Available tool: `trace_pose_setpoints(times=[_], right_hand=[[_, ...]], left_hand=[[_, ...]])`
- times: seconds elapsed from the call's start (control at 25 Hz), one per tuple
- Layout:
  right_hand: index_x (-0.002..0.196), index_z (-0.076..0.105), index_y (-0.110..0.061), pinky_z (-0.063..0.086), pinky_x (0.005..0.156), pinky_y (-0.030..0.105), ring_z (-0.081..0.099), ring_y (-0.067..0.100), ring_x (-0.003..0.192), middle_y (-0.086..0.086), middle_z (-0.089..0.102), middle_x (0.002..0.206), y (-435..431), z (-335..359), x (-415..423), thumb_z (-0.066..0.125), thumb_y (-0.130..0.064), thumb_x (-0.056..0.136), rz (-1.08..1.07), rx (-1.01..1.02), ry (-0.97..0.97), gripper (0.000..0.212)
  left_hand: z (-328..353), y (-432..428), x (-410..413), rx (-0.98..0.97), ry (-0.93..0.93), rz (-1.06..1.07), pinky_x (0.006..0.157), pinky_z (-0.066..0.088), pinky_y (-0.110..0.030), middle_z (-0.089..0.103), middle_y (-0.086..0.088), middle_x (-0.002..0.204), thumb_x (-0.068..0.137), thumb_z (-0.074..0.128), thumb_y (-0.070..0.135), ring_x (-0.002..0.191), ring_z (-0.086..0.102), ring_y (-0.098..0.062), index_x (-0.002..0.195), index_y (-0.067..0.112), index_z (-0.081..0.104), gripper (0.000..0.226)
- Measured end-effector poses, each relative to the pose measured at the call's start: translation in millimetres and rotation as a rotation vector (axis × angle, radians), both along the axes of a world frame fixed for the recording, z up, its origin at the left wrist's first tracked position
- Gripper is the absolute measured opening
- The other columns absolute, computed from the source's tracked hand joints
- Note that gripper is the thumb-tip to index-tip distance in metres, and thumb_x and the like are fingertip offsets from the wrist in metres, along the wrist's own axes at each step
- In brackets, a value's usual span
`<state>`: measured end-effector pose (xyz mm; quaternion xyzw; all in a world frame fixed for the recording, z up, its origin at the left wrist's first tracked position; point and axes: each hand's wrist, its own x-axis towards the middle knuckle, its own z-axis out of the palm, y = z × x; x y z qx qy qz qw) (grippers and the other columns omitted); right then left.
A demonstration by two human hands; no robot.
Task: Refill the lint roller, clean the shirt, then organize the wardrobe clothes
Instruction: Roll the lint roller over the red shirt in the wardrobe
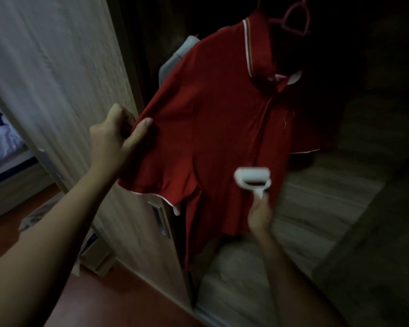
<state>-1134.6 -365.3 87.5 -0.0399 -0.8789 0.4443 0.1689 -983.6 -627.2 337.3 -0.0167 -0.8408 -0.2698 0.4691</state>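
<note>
Dim wardrobe, wood-grain door [57,67] open at left, pale wood base panel [257,267] at the bottom of the cabinet. Red-brown floor [128,303] near you; bed [0,142] edge visible far left past the door.

Red polo shirt [210,114] hangs inside on a pink hanger [295,20], front facing you, collar with a white stripe. A pale garment [175,57] shows just behind its left shoulder.

Your left hand [111,142]: fingers clamped on the shirt's left sleeve, thumb on the front of the cloth, the other fingers curled behind it. Sleeve is drawn out toward the door, away from the shirt body.

Your right hand [260,215]: fingers wrapped round the handle of the white lint roller [252,177], low on the shirt front. Roller head sits above the hand, lying across the red cloth right of the sleeve hem; image is blurred, so actual contact with the fabric cannot be confirmed.

The two hands are well apart, sleeve and shirt front between them.
</note>
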Motion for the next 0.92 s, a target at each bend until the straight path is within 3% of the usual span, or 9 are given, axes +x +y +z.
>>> trace_pose_setpoints(times=[0.12,0.2,0.36,0.44,0.56,0.64,0.72,0.8,0.92], right_hand=[[0.121,0.045,-0.003,0.045,0.075,0.045,0.059,0.046,0.094,0.032,0.061,0.107,20,74,-29,0.033,-0.027,0.099,-0.067,-0.219,0.085,0.035],[0.121,0.046,-0.003,0.044,0.077,0.044,0.059,0.044,0.096,0.030,0.061,0.109,16,61,-39,0.033,-0.029,0.099,-0.045,-0.218,0.036,0.036],[0.140,0.036,-0.010,0.036,0.104,0.040,0.048,0.034,0.125,0.021,0.047,0.138,8,-114,-39,0.039,-0.036,0.096,-0.015,0.230,-0.169,0.051],[0.142,0.030,-0.024,0.040,0.103,0.039,0.050,0.029,0.123,0.015,0.050,0.137,14,-166,-67,0.032,-0.052,0.091,0.051,0.280,-0.085,0.058],[0.132,0.041,-0.011,0.047,0.087,0.041,0.058,0.041,0.105,0.023,0.061,0.118,15,-22,-39,0.036,-0.034,0.097,-0.001,0.221,-0.101,0.042],[0.129,0.044,-0.002,0.044,0.082,0.043,0.057,0.046,0.103,0.030,0.060,0.114,0,66,-33,0.035,-0.024,0.099,-0.046,-0.134,-0.065,0.038],[0.127,0.043,-0.003,0.043,0.081,0.042,0.057,0.044,0.102,0.030,0.061,0.112,0,113,-30,0.033,-0.027,0.100,0.001,-0.230,0.048,0.038],[0.125,0.044,-0.004,0.043,0.080,0.041,0.058,0.042,0.101,0.029,0.061,0.110,-6,111,-32,0.031,-0.030,0.100,0.011,-0.268,0.051,0.038],[0.128,0.045,-0.004,0.043,0.083,0.041,0.059,0.041,0.103,0.028,0.061,0.113,-27,34,2,0.034,-0.025,0.100,0.128,-0.129,-0.181,0.036]], left_hand=[[-1,-2,-1,0.006,0.054,-0.021,0.051,0.032,-0.006,0.053,0.022,0.062,0.085,0.059,0.047,0.056,0.048,0.012,0.070,0.036,0.034,0.032],[-1,-1,1,-0.011,0.054,-0.017,0.051,0.032,-0.006,0.047,0.017,0.059,0.085,0.058,0.048,0.056,0.048,0.012,0.070,0.036,0.033,0.031],[1,-4,1,-0.034,0.022,0.008,0.051,0.033,-0.006,0.053,0.019,0.063,0.085,0.056,0.051,0.057,0.049,0.012,0.069,0.036,0.033,0.031],[1,-4,2,-0.030,0.008,-0.007,0.050,0.033,-0.006,0.053,0.019,0.064,0.084,0.056,0.051,0.057,0.049,0.012,0.069,0.036,0.034,0.031],[1,-1,2,-0.021,0.011,0.016,0.051,0.032,-0.006,0.054,0.021,0.065,0.085,0.057,0.051,0.057,0.049,0.012,0.070,0.036,0.034,0.031],[0,-2,1,-0.011,0.018,0.012,0.051,0.032,-0.006,0.055,0.033,0.071,0.085,0.057,0.051,0.057,0.048,0.013,0.071,0.037,0.034,0.030],[-2,-4,0,-0.008,0.022,0.002,0.051,0.032,-0.007,0.054,0.027,0.068,0.085,0.056,0.052,0.058,0.048,0.012,0.071,0.038,0.034,0.030],[-2,-4,-1,-0.007,0.025,-0.002,0.051,0.032,-0.009,0.052,0.022,0.065,0.085,0.056,0.053,0.057,0.048,0.011,0.071,0.038,0.034,0.030],[-1,-3,0,-0.022,0.021,-0.004,0.051,0.033,-0.009,0.045,0.019,0.065,0.085,0.056,0.051,0.057,0.048,0.012,0.072,0.037,0.034,0.029]])
